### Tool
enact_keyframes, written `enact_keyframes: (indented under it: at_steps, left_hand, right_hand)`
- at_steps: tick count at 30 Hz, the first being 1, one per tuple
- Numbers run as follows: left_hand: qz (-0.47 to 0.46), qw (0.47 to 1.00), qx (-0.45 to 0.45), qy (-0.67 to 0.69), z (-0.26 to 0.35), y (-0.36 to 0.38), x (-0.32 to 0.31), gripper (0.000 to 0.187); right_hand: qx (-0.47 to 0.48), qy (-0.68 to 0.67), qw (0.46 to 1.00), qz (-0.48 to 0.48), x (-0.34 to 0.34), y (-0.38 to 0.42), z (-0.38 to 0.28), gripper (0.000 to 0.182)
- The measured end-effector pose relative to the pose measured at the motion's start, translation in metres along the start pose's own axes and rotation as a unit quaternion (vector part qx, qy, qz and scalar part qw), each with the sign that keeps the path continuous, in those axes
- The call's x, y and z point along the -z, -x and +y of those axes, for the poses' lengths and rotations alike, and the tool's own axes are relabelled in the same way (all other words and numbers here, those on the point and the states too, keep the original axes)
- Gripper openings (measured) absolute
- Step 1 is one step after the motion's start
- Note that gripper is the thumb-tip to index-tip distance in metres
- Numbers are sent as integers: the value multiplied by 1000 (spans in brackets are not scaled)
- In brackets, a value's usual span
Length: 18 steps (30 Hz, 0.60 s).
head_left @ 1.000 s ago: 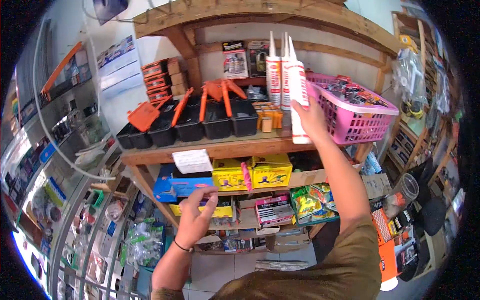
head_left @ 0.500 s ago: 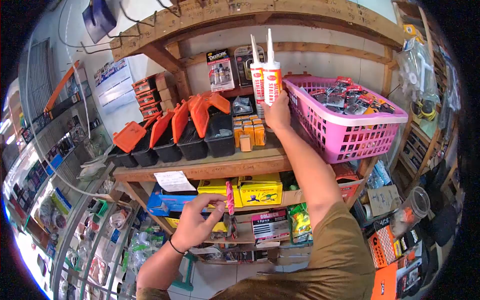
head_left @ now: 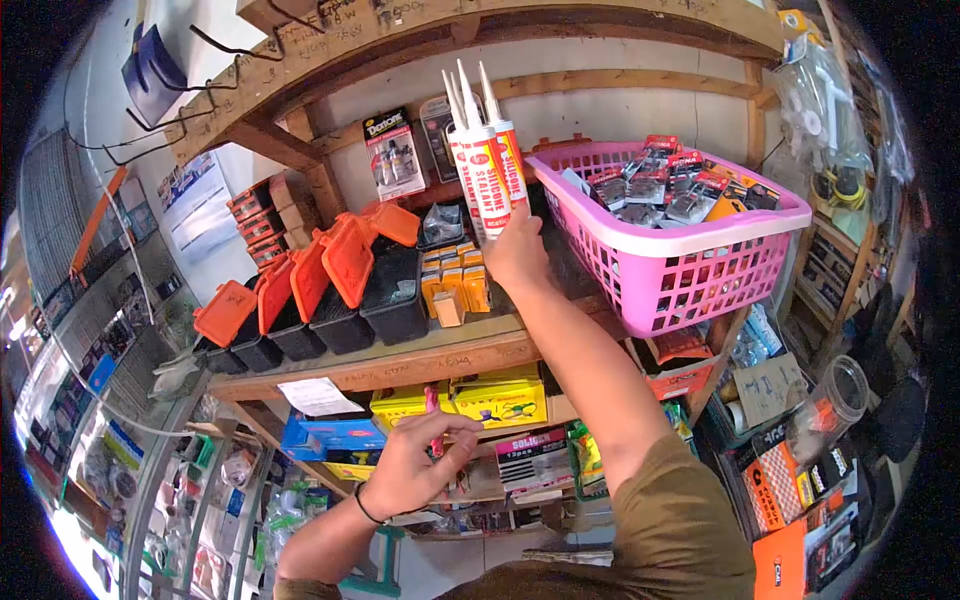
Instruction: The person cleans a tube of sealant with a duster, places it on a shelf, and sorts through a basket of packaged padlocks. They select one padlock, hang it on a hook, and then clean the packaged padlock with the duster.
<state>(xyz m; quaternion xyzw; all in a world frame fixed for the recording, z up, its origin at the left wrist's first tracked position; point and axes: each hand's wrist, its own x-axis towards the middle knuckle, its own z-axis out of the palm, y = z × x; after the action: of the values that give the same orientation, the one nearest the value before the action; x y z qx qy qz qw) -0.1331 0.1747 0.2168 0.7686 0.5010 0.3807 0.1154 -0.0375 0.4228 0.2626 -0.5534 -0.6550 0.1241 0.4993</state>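
Shelf: wood, cluttered w/ stock
R hand: gripped sealant tubes, now set upright by pink basket
L hand: pinched pink pen

"SILICONE SEALANT" on sealant tubes

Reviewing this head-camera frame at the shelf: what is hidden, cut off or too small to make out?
- Bottoms of the sealant tubes: covered by the right hand, so the grip and whether they rest on the shelf stay unclear.
- Thin pink item at the left hand: mostly hidden by fingers; what it is cannot be told.
- Packets in the pink basket: print too small.
- Frame corners: blacked out by the lens edge.
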Motion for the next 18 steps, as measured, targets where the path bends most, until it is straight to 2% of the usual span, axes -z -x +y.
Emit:
enact_keyframes:
  at_steps: [1, 2, 5, 9, 11, 14, 15, 18]
  left_hand:
    - [-14, 999, 42, 29, 1, 0, 0, 15]
    - [-14, 999, 42, 29, 0, 0, -1, 15]
    - [-14, 999, 22, 38, -1, 0, -6, 15]
    - [-21, 999, 21, 31, -4, 6, -13, 16]
    - [-42, 997, 40, 42, -6, 10, -16, 18]
    - [-31, 997, 21, 69, -7, 20, -30, 21]
    - [-64, 992, 68, 84, -6, 24, -32, 23]
    - [-21, 996, 61, 67, -29, 41, -55, 22]
  right_hand:
    - [-2, -15, 1000, -14, -2, -2, 4, 49]
    - [-4, -30, 999, -28, -6, -4, 7, 41]
    - [4, -24, 1000, -14, -20, -14, 12, 31]
    - [26, -9, 1000, 15, -29, -20, 11, 32]
    - [-11, -5, 1000, 4, -28, -20, 6, 34]
    - [-1, -3, 1000, -3, -23, -16, 6, 38]
    - [0, -1, 1000, -6, -23, -16, 7, 38]
    - [8, -6, 1000, -12, -20, -16, 8, 41]
